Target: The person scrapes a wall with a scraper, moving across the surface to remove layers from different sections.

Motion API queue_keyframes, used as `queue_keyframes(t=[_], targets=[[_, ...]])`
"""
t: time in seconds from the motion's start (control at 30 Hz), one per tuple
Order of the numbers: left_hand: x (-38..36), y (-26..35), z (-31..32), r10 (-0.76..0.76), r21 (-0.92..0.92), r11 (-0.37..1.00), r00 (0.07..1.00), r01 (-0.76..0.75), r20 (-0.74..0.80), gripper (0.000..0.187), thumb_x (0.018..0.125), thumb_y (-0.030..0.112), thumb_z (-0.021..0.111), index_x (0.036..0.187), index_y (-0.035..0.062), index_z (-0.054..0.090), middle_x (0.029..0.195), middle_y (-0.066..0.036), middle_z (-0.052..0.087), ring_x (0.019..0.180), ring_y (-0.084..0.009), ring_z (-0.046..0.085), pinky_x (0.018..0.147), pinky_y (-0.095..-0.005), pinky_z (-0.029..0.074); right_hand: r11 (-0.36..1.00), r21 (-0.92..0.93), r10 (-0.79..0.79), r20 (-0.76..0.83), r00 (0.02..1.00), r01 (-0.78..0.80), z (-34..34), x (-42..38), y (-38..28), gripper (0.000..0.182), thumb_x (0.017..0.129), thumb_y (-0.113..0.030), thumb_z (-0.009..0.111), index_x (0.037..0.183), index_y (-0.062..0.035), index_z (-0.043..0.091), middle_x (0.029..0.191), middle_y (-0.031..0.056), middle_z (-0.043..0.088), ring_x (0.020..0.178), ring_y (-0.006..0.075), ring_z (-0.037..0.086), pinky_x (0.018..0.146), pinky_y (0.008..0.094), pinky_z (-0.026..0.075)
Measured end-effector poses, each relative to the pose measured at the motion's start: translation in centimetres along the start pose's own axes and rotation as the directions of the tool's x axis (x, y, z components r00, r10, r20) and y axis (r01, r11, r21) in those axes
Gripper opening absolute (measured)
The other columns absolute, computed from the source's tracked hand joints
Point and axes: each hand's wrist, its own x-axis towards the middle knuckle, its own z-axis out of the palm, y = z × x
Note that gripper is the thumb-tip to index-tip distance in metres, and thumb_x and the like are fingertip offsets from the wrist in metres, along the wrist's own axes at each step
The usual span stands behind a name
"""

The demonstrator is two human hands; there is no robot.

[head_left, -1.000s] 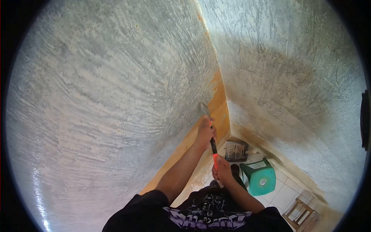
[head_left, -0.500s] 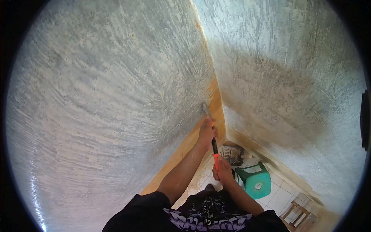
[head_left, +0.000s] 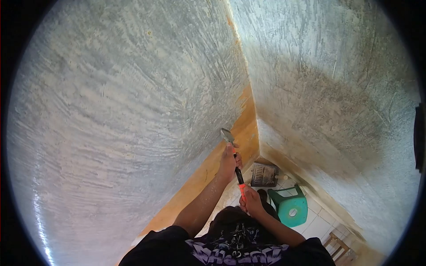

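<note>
Both of my hands grip a long-handled scraper [head_left: 239, 175] with a flat metal blade and a black and orange-red handle. My left hand [head_left: 228, 163] is wrapped round the upper part, just below the blade. Lower down, my right hand [head_left: 252, 202] closes on the orange-red grip end. The blade meets the left wall [head_left: 133, 111] where rough grey-white coating borders a smooth ochre strip [head_left: 246, 122]. This strip runs beside the corner and down along the wall's lower part.
To the right rises a second wall [head_left: 319, 88], grey-white with a large brownish patch. A green plastic stool [head_left: 293, 212] stands on the white tiled floor [head_left: 316, 226]. Behind it, in the corner, lies a dark ridged tray [head_left: 264, 174]. A wooden piece of furniture [head_left: 339, 247] shows at the lower right.
The scraper and both hands have moved left, with the blade slightly lower and farther from the corner. More of the blade's flat face shows now. My grip is the same.
</note>
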Motion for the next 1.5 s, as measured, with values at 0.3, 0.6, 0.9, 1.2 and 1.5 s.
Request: queue_keyframes(t=[0.3, 0.6, 0.9, 1.2, 1.5], targets=[[1.3, 0.5, 0.8, -0.027, -0.040, 0.999, 0.999, 0.028, 0.038, 0.045, 0.103, 0.056, 0.038, 0.114, 0.0137, 0.045, 0.063, 0.002, 0.035, 0.049, -0.0101, 0.034, 0.050, -0.0296, 0.036, 0.997, 0.022, -0.071, 0.023, 0.997, 0.070, -0.9, 1.5, -0.5, 0.044, 0.106, -0.041, 0.039, 0.138, -0.0108, 0.049, 0.059, 0.0014, 0.045, 0.041, 0.0093, 0.039, 0.038, 0.0243, 0.035], [0.7, -0.5, -0.2, 0.037, 0.037, 0.999, 0.999, -0.036, -0.013, 0.046, 0.103, 0.057, 0.037, 0.112, 0.0133, 0.046, 0.062, 0.002, 0.034, 0.049, -0.0101, 0.035, 0.049, -0.0281, 0.035, 0.999, -0.029, -0.045, -0.031, 0.999, 0.044, -1.0, 1.3, 0.5, 0.044, 0.106, -0.040, 0.041, 0.137, -0.0110, 0.050, 0.059, 0.0012, 0.045, 0.041, 0.0086, 0.040, 0.037, 0.0246, 0.034], [1.6, -0.1, 1.0, 0.050, 0.080, 0.996, 0.998, -0.046, -0.049, 0.047, 0.103, 0.058, 0.034, 0.111, 0.0132, 0.047, 0.061, 0.003, 0.035, 0.047, -0.0094, 0.033, 0.047, -0.0283, 0.035, 0.997, -0.005, -0.081, -0.022, 0.996, 0.081, -0.3, 1.5, -0.5, 0.045, 0.105, -0.043, 0.043, 0.135, -0.0105, 0.052, 0.060, 0.0005, 0.045, 0.042, 0.0078, 0.039, 0.038, 0.0243, 0.034], [2.0, 0.5, 1.6, 0.017, 0.050, 0.999, 0.999, -0.016, -0.027, 0.046, 0.103, 0.058, 0.034, 0.110, 0.0146, 0.047, 0.060, 0.003, 0.032, 0.047, -0.0089, 0.031, 0.045, -0.0260, 0.031, 0.995, 0.006, -0.099, -0.019, 0.995, 0.099, -0.1, 1.7, -1.4, 0.040, 0.106, -0.039, 0.040, 0.133, -0.0110, 0.052, 0.055, -0.0003, 0.040, 0.039, 0.0092, 0.038, 0.037, 0.0253, 0.033], [3.3, 0.6, 2.3, 0.040, 0.115, 0.993, 0.999, -0.038, -0.017, 0.045, 0.101, 0.060, 0.037, 0.108, 0.0168, 0.047, 0.061, 0.004, 0.032, 0.047, -0.0076, 0.030, 0.045, -0.0258, 0.031, 0.996, 0.039, -0.077, -0.025, 0.997, 0.078, 0.0, 1.8, -2.0, 0.044, 0.106, -0.043, 0.039, 0.135, -0.0120, 0.051, 0.058, 0.0015, 0.043, 0.039, 0.0095, 0.035, 0.037, 0.0252, 0.032]])
